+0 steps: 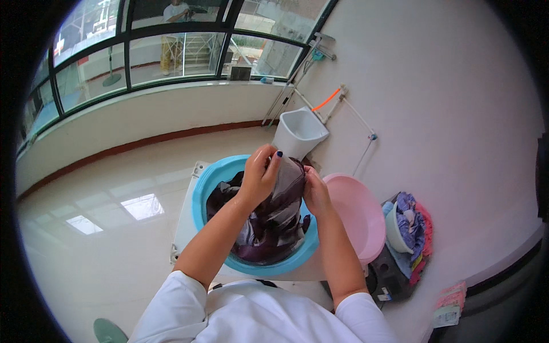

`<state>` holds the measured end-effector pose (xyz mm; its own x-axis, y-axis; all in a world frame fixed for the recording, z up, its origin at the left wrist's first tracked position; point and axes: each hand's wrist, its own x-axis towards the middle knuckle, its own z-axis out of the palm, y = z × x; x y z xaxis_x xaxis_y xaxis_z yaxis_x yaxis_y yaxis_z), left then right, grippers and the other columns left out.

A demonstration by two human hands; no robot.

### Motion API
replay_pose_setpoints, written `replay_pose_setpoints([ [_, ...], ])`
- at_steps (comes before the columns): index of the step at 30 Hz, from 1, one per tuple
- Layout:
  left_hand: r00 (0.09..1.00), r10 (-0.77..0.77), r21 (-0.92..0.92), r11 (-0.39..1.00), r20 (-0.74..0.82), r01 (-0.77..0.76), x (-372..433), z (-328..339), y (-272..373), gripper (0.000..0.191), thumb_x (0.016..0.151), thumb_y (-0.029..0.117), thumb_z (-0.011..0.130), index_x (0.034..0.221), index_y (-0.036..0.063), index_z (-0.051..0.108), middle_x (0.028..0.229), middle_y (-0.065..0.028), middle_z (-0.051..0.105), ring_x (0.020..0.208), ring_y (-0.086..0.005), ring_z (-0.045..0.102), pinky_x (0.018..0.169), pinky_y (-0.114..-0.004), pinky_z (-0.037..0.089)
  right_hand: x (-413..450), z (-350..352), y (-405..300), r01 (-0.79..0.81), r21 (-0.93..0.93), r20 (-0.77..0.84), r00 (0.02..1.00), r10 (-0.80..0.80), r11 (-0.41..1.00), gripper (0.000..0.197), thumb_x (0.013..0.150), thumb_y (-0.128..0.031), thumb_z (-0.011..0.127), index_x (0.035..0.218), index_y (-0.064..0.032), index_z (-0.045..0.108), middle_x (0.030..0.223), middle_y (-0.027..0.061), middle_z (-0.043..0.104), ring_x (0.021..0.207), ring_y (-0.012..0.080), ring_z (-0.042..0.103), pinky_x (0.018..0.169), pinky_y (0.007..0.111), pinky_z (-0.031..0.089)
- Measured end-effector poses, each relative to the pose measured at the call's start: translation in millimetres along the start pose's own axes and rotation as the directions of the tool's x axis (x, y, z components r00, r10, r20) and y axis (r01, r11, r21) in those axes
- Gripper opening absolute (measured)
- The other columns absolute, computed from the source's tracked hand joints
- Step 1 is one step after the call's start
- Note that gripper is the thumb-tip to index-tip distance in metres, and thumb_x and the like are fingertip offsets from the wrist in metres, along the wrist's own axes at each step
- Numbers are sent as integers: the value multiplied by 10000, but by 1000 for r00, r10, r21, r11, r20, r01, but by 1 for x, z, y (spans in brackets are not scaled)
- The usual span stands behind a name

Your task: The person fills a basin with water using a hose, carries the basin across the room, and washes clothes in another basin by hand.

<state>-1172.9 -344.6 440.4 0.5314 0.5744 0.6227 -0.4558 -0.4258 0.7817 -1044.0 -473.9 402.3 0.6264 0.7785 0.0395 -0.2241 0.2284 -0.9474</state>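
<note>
A wet, dark patterned cloth (pixel 288 193), sheer in places, is stretched between my two hands above a blue plastic basin (pixel 257 270). My left hand (pixel 260 176) pinches its upper edge, thumb on top. At the cloth's right edge, my right hand (pixel 316 192) grips it with curled fingers partly out of sight. The lower part of the cloth hangs down into the basin, where more dark fabric (pixel 221 195) lies bunched. How deep any water is cannot be seen. The basin rests on a white table (pixel 184 227).
A pink basin (pixel 358 218) stands close by my right arm. Beyond it, a pale bowl (pixel 395 229) of clothes sits among colored garments (pixel 422 214) on a dark box. A white wall sink (pixel 300 128), an orange hose (pixel 327 99) and mop poles (pixel 285 100) are at the far corner.
</note>
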Motion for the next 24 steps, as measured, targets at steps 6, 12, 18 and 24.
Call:
replay_pose_setpoints([
  [6,990,-85,328,944,109,45,-5,-7,-61,172,763,163,520,778,-8,507,722,-184,533,682,-329,515,602,-365,404,-5,-11,56,-13,-725,-225,949,-220,689,297,812,-167,498,1068,-38,421,946,107,533,884,203,524,778,303,408],
  [12,927,-251,691,723,279,-12,-34,-51,-117,438,821,226,492,1187,10,383,1083,-199,490,979,-324,485,830,-397,384,-19,-4,84,159,-972,162,987,4,171,867,688,-501,572,1308,-43,176,1347,197,169,1167,374,305,935,443,294],
  [18,888,-328,831,547,322,-100,-42,-56,-106,470,785,232,506,1171,-3,376,1155,-206,427,1047,-355,423,879,-383,352,-7,17,84,58,-997,49,987,155,-52,982,583,-576,626,1265,5,225,1291,223,257,1193,385,238,953,516,206],
  [24,944,-180,757,646,276,-98,-46,-13,-114,493,768,220,497,1207,42,361,1207,-209,375,1086,-369,381,926,-409,307,15,41,75,109,-988,62,930,362,-109,600,656,-286,666,1113,11,415,1055,170,503,1038,302,443,845,392,403],
])
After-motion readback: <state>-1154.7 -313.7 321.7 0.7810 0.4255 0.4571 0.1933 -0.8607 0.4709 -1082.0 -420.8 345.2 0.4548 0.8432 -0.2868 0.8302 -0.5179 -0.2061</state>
